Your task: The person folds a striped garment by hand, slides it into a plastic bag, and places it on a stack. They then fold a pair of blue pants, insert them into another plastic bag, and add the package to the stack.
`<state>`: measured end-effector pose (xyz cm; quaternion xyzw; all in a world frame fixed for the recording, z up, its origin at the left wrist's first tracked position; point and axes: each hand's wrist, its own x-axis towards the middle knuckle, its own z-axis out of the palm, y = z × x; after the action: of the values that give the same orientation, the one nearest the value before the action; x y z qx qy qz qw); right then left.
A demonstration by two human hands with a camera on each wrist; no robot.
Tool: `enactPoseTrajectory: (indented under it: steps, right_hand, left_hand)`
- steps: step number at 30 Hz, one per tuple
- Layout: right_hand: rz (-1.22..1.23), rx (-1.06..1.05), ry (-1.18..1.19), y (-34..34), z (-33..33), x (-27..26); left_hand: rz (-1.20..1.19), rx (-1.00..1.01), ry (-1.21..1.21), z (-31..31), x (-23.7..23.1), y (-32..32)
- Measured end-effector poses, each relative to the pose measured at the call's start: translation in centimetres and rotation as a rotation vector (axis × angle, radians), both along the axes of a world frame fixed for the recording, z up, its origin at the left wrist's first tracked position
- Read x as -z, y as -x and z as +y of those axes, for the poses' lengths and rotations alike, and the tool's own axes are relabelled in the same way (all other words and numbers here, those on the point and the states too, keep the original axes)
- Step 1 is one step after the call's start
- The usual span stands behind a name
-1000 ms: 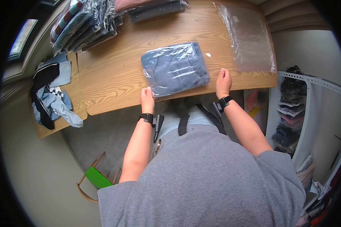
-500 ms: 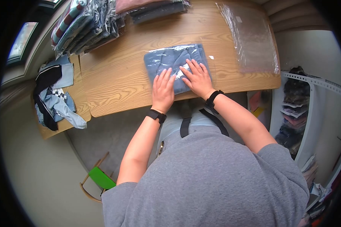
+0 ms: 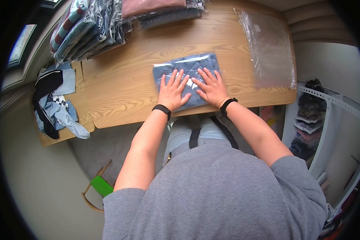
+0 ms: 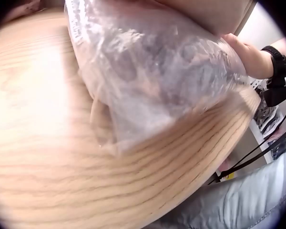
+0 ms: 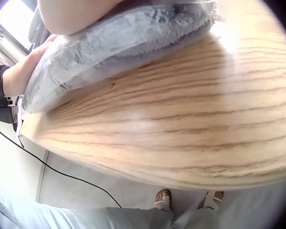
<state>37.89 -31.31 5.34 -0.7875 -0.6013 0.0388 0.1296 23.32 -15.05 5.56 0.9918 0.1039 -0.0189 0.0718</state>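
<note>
A folded blue garment in a clear plastic bag [image 3: 188, 63] lies flat near the table's front edge. My left hand [image 3: 172, 93] rests on its left half, fingers spread and pointing away from me. On the right half lies my right hand [image 3: 213, 89], its fingers spread too. A gap with shiny plastic shows between the two hands. In the left wrist view the clear bag [image 4: 148, 90] looks wrinkled and blurred, with its loose corner on the wood. From the right wrist, the bagged garment [image 5: 119, 47] appears as a thick, soft bundle with the hand over it.
Stacked bagged garments [image 3: 96, 34] stand at the back left, beside a pink folded garment [image 3: 154, 6]. A flat clear plastic bag [image 3: 272, 52] lies at the table's right. Loose clothes [image 3: 58, 106] lie on the left side table. A shelf [image 3: 318, 108] holds clothes at right.
Both hands have moved from the bag's near corners onto its top and spread out flat. Between the last two frames, the left thumb has swung outward and the hands have shifted slightly.
</note>
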Motion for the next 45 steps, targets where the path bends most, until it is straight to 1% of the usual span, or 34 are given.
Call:
enactPoseTrajectory:
  steps: [6,11,20,23,26,27,29,30,33,35,45]
  right_hand:
    - [0.037,0.003,0.025,-0.3,0.3,1.1]
    - [0.042,0.009,0.015,-0.2,0.3,1.7]
    - [-0.006,0.017,0.016,0.0,0.5,0.6]
    - [-0.019,0.002,0.007,-0.2,0.8,-0.8]
    - [-0.062,-0.06,-0.025,-1.2,1.6,-1.5]
    - [-0.069,-0.063,-0.031,-1.6,2.0,-1.5]
    - [-0.063,-0.095,-0.042,-2.4,2.6,-1.2]
    - [-0.067,-0.098,-0.045,-2.7,2.8,-0.9]
    - [-0.005,-0.105,-0.046,-3.1,2.8,0.2]
    - [0.029,-0.095,-0.09,-3.1,2.8,0.8]
    - [0.067,-0.093,-0.043,-3.4,3.0,1.9]
  left_hand:
    - [-0.002,-0.002,0.079,0.3,1.1,-0.2]
    - [0.0,-0.001,0.092,0.4,1.8,-0.2]
    - [-0.022,0.006,0.102,0.3,1.3,-0.2]
    - [-0.041,0.007,0.065,0.8,1.1,-0.2]
    - [-0.135,0.036,-0.052,1.5,0.4,-0.6]
    - [-0.142,0.033,-0.059,1.7,0.2,-0.7]
    - [-0.076,0.026,-0.001,2.2,-0.1,-1.1]
    - [-0.08,0.023,-0.003,2.4,-0.2,-1.4]
    - [-0.001,-0.029,0.045,2.4,0.1,-1.4]
    - [0.019,-0.031,0.082,2.6,0.5,-1.4]
    - [-0.01,-0.017,0.195,3.3,2.0,-1.6]
